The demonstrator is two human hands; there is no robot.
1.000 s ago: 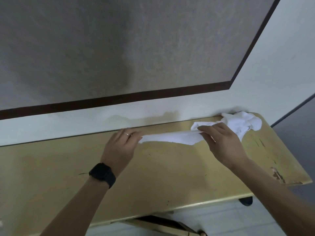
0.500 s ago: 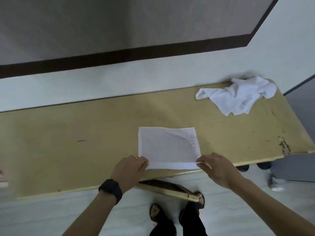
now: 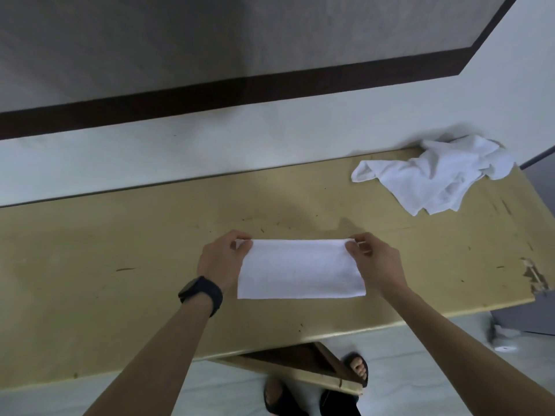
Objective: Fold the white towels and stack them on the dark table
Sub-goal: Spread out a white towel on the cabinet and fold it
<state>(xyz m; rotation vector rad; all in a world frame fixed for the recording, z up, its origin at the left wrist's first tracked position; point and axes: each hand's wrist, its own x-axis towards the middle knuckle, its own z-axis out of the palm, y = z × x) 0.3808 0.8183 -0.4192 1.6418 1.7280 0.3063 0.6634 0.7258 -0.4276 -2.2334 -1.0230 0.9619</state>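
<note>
Pinches far-left corner of folded white towel [image 3: 300, 270] with left hand [image 3: 220, 262] and far-right corner with right hand [image 3: 377, 262], fingers curled, towel at middle of yellowish worktop [image 3: 120, 265], with crumpled white towel heap [image 3: 432, 178] well apart at worktop's far-right corner by the wall.

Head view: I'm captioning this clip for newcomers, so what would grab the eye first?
The white towel, a neat rectangle at the middle of the yellowish table, stands out most, with the left hand and right hand pinching its two far corners. Next comes the crumpled towel heap at the table's far right corner, against the wall.
</note>
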